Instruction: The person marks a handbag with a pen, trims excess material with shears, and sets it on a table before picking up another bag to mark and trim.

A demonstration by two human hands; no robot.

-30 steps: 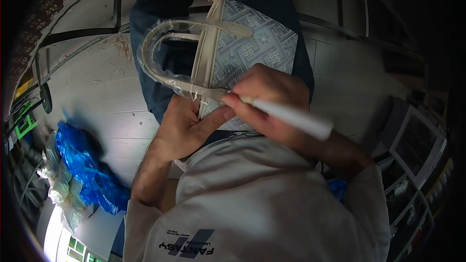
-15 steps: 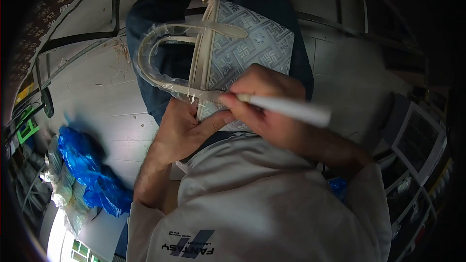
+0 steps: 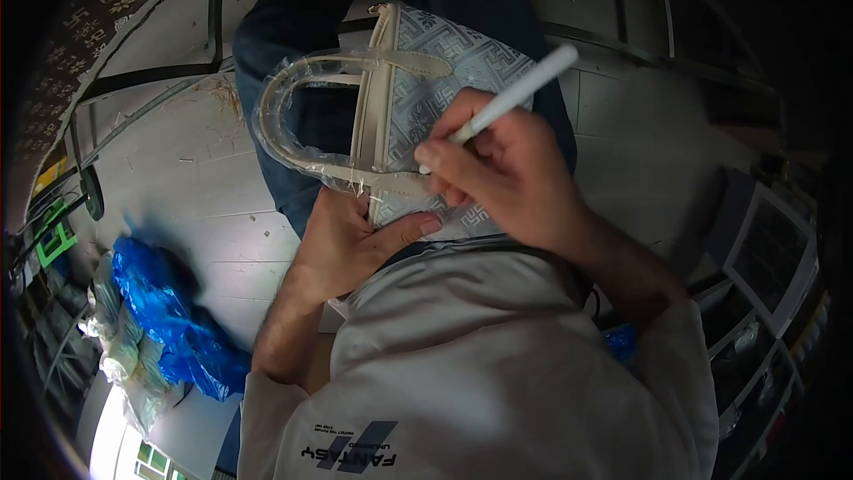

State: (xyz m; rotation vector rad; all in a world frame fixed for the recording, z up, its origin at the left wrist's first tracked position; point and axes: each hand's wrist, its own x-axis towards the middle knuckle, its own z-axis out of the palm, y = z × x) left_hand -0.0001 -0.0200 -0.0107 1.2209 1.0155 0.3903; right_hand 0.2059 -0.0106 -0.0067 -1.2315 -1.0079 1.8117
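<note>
A grey patterned handbag (image 3: 426,107) with cream trim lies across my lap. Its cream handle (image 3: 293,153) is wrapped in clear plastic and points left. With fingers behind the bag and thumb on its front, my left hand (image 3: 346,236) grips the lower edge close to the handle's strap end (image 3: 404,183). In my right hand (image 3: 506,169) is a white pen-shaped tool (image 3: 524,93), its back end slanting up to the right. The tool's tip is right at the edge of that strap end.
Blue plastic bags (image 3: 169,311) lie on the tiled floor (image 3: 227,249) at left, beside pale plastic wrapping (image 3: 124,360). Dark metal frame bars (image 3: 147,80) cross at upper left. A framed panel (image 3: 769,253) and racks stand at right.
My right hand has turned, swinging the tool's back end from lower right to upper right. The tip stays by the lower strap end. My left hand keeps its hold on the bag.
</note>
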